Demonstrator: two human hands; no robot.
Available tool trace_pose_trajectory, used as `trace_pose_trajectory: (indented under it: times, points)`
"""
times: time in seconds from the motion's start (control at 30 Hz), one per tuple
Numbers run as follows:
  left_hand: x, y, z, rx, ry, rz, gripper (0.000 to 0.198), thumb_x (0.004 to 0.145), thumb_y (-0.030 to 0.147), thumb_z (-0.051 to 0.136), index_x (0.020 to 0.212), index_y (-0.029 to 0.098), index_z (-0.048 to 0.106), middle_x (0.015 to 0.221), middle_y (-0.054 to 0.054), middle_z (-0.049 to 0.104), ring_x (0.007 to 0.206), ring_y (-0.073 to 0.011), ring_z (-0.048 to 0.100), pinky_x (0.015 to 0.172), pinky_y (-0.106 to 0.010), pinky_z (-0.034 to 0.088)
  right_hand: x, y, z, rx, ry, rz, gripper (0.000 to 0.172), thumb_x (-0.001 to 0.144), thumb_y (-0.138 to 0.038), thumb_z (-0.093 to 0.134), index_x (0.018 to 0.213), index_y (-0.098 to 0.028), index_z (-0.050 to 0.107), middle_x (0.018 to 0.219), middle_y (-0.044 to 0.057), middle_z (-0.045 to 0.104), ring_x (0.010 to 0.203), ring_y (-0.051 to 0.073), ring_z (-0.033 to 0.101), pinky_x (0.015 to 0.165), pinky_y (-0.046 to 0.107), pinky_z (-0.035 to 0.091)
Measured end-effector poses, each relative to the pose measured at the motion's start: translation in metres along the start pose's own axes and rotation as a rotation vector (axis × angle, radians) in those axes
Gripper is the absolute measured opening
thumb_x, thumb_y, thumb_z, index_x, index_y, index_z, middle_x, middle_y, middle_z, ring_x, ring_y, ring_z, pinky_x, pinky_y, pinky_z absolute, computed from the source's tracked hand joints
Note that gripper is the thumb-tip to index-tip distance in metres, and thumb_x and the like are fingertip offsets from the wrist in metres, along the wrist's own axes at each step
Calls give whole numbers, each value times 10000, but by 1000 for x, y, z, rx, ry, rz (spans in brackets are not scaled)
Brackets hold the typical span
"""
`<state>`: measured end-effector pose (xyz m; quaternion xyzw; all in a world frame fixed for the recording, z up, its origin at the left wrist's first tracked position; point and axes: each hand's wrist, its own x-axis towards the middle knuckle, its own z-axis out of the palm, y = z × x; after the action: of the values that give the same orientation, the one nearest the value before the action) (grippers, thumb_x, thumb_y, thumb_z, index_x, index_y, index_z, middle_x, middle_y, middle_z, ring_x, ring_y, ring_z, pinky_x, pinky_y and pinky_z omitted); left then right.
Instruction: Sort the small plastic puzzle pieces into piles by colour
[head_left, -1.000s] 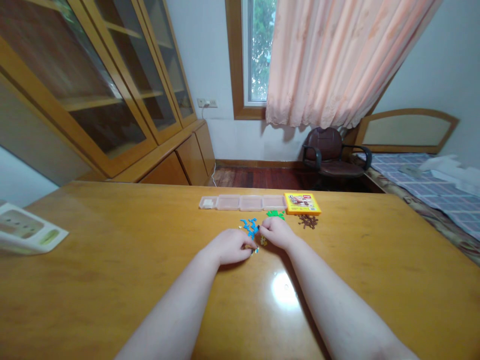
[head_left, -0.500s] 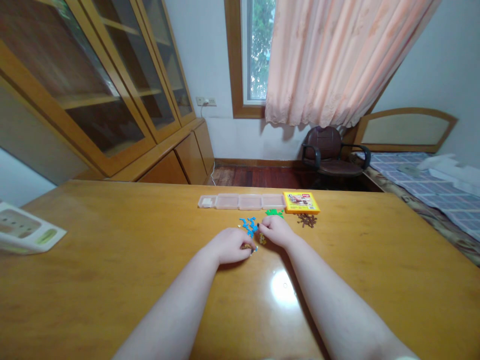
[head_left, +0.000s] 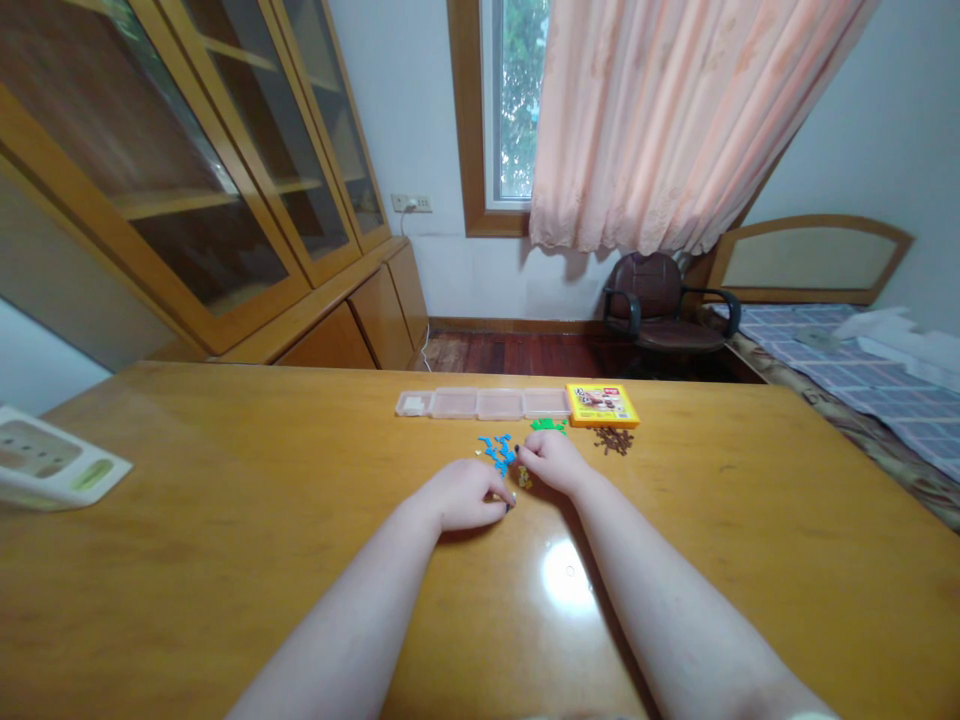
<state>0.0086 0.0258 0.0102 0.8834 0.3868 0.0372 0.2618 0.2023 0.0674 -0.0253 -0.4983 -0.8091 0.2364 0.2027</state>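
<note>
My left hand (head_left: 469, 498) rests low over the table, thumb and forefinger pinched together around a tiny whitish piece (head_left: 514, 496). My right hand (head_left: 553, 461) is curled closed to its right, fingertips beside a loose pile of small blue pieces (head_left: 496, 452). Whatever the right fingers hold, if anything, is hidden. Just below those fingertips lies a small cluster of tan-yellow pieces (head_left: 524, 478). Green pieces (head_left: 548, 425) sit behind the right hand, and brown pieces (head_left: 613, 440) are heaped farther right.
A row of clear plastic trays (head_left: 500, 404) lines the far part of the wooden table (head_left: 262, 560). At its right end lies a yellow box (head_left: 603, 404). A white-and-green object (head_left: 60, 460) stands at the left edge. Beyond the table is a brown armchair (head_left: 652, 300).
The tan-yellow bits that showed under my left fingers are mostly out of sight now, and that hand's fingertips are pinched slightly farther right. My right hand has barely moved.
</note>
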Motion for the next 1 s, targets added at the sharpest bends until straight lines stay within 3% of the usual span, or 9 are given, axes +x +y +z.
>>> trace_pose_trajectory:
  times: [0.2, 0.43, 0.67, 1.0]
  points:
    - [0, -1, 0, 28, -15, -29, 240, 756, 246, 531, 868, 255, 743, 893, -11, 729, 796, -178, 630, 721, -253, 436, -1, -1, 0, 3, 8, -14, 365, 823, -268, 454, 480, -152, 505, 501, -31, 414, 507, 85, 371, 518, 224, 228]
    - [0, 0, -1, 65, -13, -18, 323, 752, 234, 514, 998, 297, 713, 999, 18, 718, 887, -186, 637, 763, -258, 448, 0, 1, 1, -1, 6, -11, 372, 827, -266, 456, 476, -154, 510, 489, -31, 423, 497, 87, 352, 516, 234, 224]
    - [-7, -11, -10, 158, 13, -106, 280, 785, 289, 491, 949, 310, 716, 917, 12, 728, 824, -188, 645, 715, -247, 440, 0, 2, 2, 8, 31, -6, 363, 813, -253, 468, 463, -159, 497, 483, -32, 418, 494, 89, 362, 508, 228, 228]
    - [1, -19, -1, 220, 97, -280, 397, 819, 293, 468, 1192, 351, 593, 1043, -15, 701, 895, -228, 646, 782, -303, 459, 2, 2, 1, 1, 46, 85, 401, 844, -321, 457, 481, -165, 521, 515, -14, 473, 515, 99, 400, 517, 237, 232]
